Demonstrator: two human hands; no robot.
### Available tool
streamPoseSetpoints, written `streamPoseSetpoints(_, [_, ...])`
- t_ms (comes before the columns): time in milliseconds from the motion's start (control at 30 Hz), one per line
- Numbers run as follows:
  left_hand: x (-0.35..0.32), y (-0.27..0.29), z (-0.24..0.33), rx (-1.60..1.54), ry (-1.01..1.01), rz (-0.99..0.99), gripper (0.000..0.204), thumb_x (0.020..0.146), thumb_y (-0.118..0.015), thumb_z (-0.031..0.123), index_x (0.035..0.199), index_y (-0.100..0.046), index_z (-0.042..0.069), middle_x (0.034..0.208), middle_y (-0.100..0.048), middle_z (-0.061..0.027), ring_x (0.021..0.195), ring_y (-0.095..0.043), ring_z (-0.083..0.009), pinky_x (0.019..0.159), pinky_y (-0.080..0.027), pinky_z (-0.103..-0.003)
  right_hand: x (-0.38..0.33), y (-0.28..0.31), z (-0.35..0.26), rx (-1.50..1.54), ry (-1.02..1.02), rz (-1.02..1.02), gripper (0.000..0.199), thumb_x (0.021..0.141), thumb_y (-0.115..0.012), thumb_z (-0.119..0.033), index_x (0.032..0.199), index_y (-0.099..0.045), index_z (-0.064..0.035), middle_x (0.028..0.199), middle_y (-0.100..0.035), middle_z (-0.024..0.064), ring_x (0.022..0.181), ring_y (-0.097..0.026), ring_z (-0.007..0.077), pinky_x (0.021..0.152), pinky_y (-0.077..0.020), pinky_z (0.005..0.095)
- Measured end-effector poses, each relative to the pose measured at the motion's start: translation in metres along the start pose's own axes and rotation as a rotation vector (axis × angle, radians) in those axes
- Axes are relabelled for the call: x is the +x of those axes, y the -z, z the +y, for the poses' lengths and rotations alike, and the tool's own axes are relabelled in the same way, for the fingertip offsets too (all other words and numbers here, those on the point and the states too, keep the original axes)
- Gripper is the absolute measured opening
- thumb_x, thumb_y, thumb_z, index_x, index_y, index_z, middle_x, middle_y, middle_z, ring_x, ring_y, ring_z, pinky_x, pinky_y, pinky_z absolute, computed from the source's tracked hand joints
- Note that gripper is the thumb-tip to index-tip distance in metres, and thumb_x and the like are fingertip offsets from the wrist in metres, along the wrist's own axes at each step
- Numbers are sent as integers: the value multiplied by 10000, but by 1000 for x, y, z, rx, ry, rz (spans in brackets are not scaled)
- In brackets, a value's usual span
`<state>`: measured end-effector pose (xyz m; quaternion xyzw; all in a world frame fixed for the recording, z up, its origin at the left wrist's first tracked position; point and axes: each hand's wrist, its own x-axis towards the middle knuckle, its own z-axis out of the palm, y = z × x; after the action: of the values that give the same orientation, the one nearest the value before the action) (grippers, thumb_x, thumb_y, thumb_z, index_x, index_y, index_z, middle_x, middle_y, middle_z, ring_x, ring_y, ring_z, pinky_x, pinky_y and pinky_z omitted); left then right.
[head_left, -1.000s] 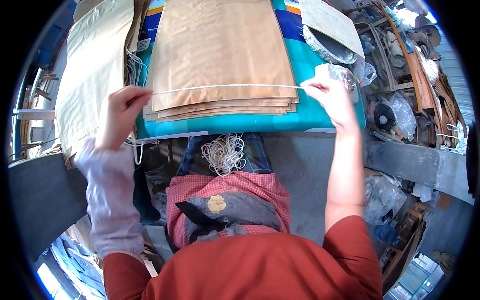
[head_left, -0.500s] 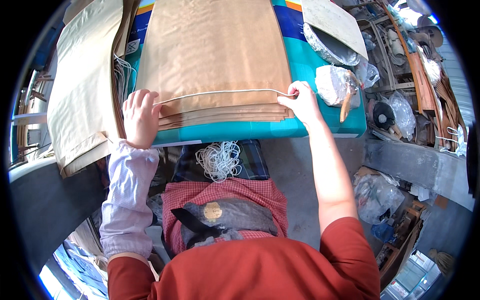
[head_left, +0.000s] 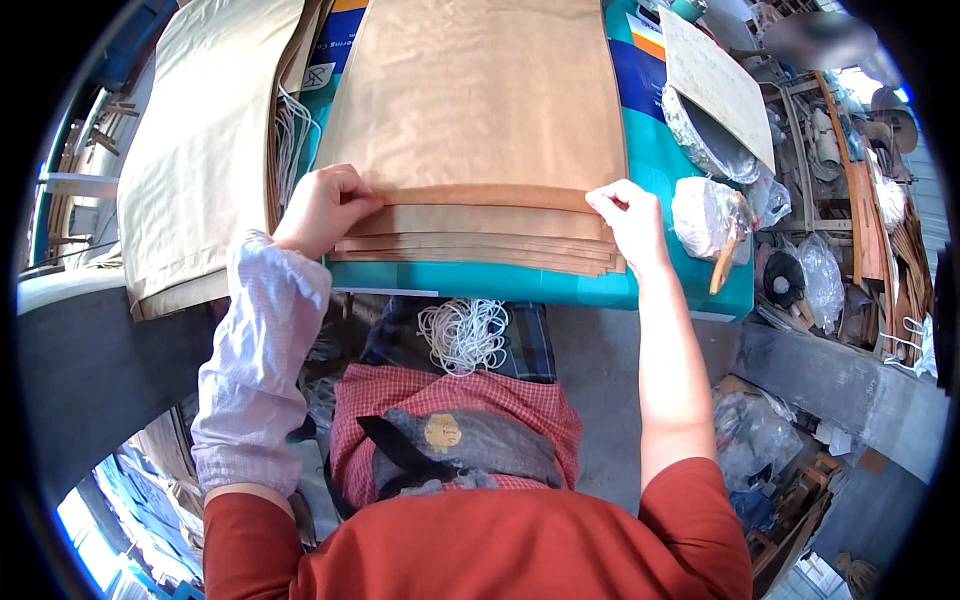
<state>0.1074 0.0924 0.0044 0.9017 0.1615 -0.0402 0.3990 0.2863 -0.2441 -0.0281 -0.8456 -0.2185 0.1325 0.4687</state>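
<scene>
Head view: the left hand [head_left: 322,208] presses down on the near left corner of the top brown paper sheet [head_left: 480,100], its fingers curled shut over the folded near edge; the right hand [head_left: 632,218] pinches the same folded edge at the right corner, fingers closed on the paper; holding both ends at once seems meant to keep the fold straight and flat across the sheet's width. The sheet lies on top of a stack of brown sheets [head_left: 480,250], whose near edges are stepped so each one shows, on a teal surface [head_left: 680,170] just ahead of the person. A bundle of white string [head_left: 463,333] rests in the lap on a checked apron [head_left: 450,400], within easy reach; more string [head_left: 292,135] hangs at the stack's left, beside a pile of paler paper [head_left: 200,150]. To the right, a plastic-wrapped lump [head_left: 703,215] with a wooden stick [head_left: 727,250] sits near the surface's edge, clear of the fold.
</scene>
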Motion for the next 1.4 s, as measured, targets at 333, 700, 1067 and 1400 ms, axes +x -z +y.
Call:
streamPoseSetpoints(333, [-7, -50, 38, 558, -183, 509, 313, 814, -606, 122, 1105, -536, 32, 959, -601, -163, 837, -616, -352, 727, -509, -416, -5, -60, -26, -647, 559, 325, 463, 805, -615, -39, 1260, -531, -23, 1202, -570, 168, 1117, -538, 343, 956, -434, 449])
streamPoseSetpoints(700, [-20, -52, -13, 286, -120, 444, 510, 904, -555, 144, 1340, -400, -71, 1370, -435, -251, 1305, -383, -371, 1092, -308, -400, -29, -16, 8, -720, -16, 292, 681, 899, -581, -345, 1311, -364, 152, 1406, -337, 322, 1326, -328, 416, 1098, -294, 445])
streamPoseSetpoints(1067, [-29, -28, -14, 211, 79, 709, 613, 775, -727, 200, 1261, -467, -67, 1076, -601, -205, 996, -564, -325, 848, -469, -399, -40, 24, -46, 802, -101, 224, 288, 903, -549, -55, 1163, -551, 67, 1103, -629, 132, 992, -624, 186, 838, -504, 292])
streamPoseSetpoints(1400, [-100, 30, -58, 225, -266, 938, 137, 872, -619, 117, 830, -591, -10, 705, -585, -171, 646, -594, -332, 569, -459, -379, -50, -70, -39, 298, 175, 122, 299, 951, -467, -53, 1225, -471, 66, 1081, -611, 134, 995, -584, 175, 890, -456, 297])
